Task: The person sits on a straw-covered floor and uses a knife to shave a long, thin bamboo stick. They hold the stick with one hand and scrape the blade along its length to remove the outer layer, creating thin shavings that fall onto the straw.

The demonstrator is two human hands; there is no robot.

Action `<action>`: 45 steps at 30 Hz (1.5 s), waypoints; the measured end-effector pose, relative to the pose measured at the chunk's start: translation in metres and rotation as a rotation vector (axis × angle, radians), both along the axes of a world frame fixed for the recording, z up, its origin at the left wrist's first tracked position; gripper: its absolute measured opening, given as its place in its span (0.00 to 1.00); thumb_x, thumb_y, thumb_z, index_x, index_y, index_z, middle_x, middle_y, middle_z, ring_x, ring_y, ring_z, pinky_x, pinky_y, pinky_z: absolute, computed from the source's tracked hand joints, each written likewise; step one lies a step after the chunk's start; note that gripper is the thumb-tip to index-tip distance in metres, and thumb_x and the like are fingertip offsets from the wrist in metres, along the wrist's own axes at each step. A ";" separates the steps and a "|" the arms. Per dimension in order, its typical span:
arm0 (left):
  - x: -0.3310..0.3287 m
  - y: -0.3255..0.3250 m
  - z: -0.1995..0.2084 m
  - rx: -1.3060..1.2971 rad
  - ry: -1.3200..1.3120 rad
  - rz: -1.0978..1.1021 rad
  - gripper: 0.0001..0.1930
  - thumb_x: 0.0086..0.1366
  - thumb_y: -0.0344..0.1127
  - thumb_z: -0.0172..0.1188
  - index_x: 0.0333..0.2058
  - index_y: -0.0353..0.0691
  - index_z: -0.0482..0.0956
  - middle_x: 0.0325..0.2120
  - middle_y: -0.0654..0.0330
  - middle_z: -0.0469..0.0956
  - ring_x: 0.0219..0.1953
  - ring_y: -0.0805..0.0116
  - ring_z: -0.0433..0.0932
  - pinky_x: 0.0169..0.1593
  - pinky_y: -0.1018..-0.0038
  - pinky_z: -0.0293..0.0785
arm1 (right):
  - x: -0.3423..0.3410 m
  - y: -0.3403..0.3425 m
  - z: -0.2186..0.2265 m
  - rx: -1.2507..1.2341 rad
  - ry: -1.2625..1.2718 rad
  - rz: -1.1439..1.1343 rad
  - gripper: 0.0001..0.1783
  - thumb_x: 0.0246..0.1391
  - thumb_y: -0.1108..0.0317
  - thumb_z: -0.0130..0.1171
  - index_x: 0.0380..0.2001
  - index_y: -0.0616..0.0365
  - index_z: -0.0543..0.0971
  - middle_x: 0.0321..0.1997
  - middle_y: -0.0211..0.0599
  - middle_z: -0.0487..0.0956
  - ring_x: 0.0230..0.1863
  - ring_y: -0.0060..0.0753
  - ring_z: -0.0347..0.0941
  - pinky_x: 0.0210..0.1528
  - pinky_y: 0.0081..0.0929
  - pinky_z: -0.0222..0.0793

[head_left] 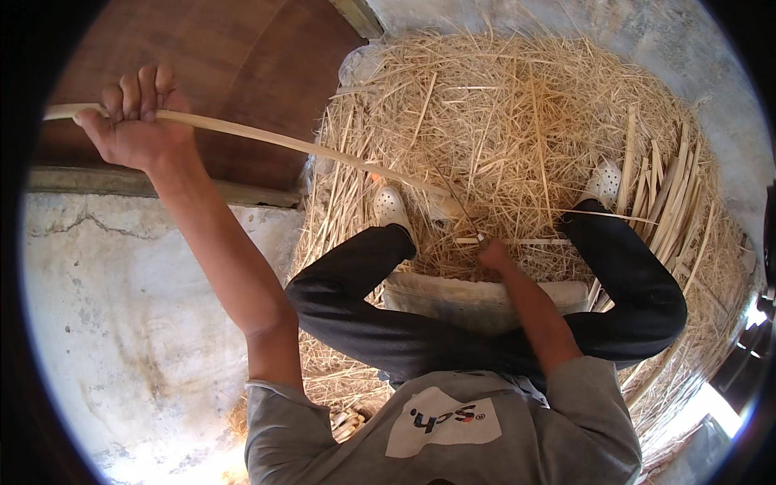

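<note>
My left hand (145, 125) is raised at the far left, its fingers closed around a long pale bamboo strip (283, 144). From there the strip slopes down to the right, reaching the area between my feet. Low in front of me, my right hand (495, 255) grips the handle of a knife with a thin, long blade (462, 208). The blade points up and to the left and meets or crosses the strip's lower end; whether it cuts into it I cannot tell. A thin sliver (598, 214) stretches rightward past the blade, and a short strip (533, 241) lies beside my right hand.
A thick heap of shavings (493, 105) covers the floor ahead. Split strips (675, 194) are piled by my right shoe (602, 182); my left shoe (391, 208) rests in shavings. A pale curved object (453, 297) lies between my legs. A brown panel (234, 65) and stained wall (145, 299) stand left.
</note>
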State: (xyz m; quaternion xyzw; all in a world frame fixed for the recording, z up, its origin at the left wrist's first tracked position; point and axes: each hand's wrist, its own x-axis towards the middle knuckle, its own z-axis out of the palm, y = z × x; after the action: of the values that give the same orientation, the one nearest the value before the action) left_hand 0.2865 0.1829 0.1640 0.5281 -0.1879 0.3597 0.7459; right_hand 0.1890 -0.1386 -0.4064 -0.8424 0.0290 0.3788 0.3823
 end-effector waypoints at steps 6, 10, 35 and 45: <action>-0.004 -0.002 -0.004 0.025 0.045 0.336 0.29 0.69 0.62 0.33 0.15 0.49 0.49 0.10 0.67 0.47 0.14 0.72 0.44 0.22 0.77 0.47 | 0.002 0.006 0.034 0.136 -0.081 0.121 0.17 0.47 0.64 0.59 0.36 0.68 0.75 0.27 0.47 0.77 0.29 0.42 0.75 0.33 0.43 0.69; -0.013 -0.002 -0.001 0.077 0.040 0.349 0.29 0.69 0.62 0.32 0.16 0.48 0.49 0.11 0.67 0.48 0.15 0.71 0.44 0.22 0.77 0.50 | 0.007 -0.004 0.033 0.187 -0.123 0.109 0.17 0.49 0.61 0.58 0.36 0.65 0.76 0.30 0.47 0.79 0.31 0.42 0.76 0.34 0.44 0.69; -0.045 -0.065 -0.004 0.094 -0.093 0.212 0.31 0.67 0.67 0.34 0.13 0.51 0.48 0.08 0.69 0.48 0.11 0.75 0.45 0.20 0.77 0.46 | -0.033 0.104 0.273 0.711 -0.265 -0.101 0.16 0.44 0.70 0.57 0.40 0.62 0.74 0.25 0.52 0.76 0.30 0.55 0.75 0.35 0.40 0.70; -0.066 -0.064 -0.003 0.014 -0.128 -0.127 0.31 0.68 0.65 0.37 0.12 0.51 0.48 0.09 0.69 0.48 0.11 0.75 0.45 0.20 0.77 0.45 | -0.053 0.101 0.367 0.859 -0.380 -0.047 0.16 0.45 0.69 0.59 0.39 0.61 0.74 0.27 0.55 0.77 0.32 0.55 0.77 0.35 0.42 0.71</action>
State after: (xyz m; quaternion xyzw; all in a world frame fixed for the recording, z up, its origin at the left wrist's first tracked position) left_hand 0.2205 0.1184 0.1608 0.4964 -0.2707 0.3435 0.7499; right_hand 0.1361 -0.0371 -0.0393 -0.6614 -0.1818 0.1868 0.7033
